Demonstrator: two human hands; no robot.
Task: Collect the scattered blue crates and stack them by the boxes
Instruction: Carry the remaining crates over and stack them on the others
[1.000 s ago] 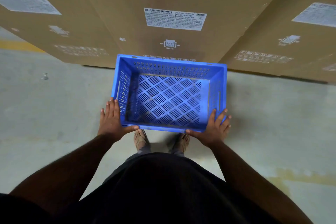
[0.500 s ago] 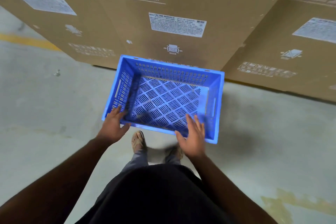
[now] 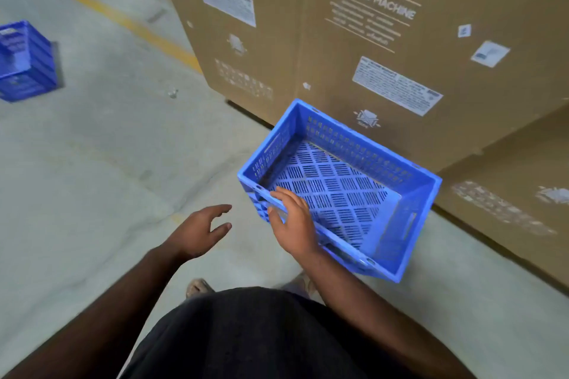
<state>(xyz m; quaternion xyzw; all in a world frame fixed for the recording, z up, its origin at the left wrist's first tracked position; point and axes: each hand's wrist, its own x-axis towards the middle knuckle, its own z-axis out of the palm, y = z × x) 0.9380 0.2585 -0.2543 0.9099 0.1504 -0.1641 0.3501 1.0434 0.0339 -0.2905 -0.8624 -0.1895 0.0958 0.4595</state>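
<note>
Left hand [image 3: 197, 232] held out low with palm down, fingers loosely spread and holding nothing, right hand [image 3: 294, 223] reaching forward, fingers straight and slightly apart, both bare forearms stretched forward from the body

A grey concrete floor [image 3: 101, 163], mottled and lightly stained, is seen across the left and lower parts of the frame. A yellow painted line [image 3: 123, 20] is laid diagonally over it in the upper left. A small pale scrap of debris [image 3: 173, 93] is seen on the floor left of centre. The light is dim and even, and soft shadows are cast.
</note>
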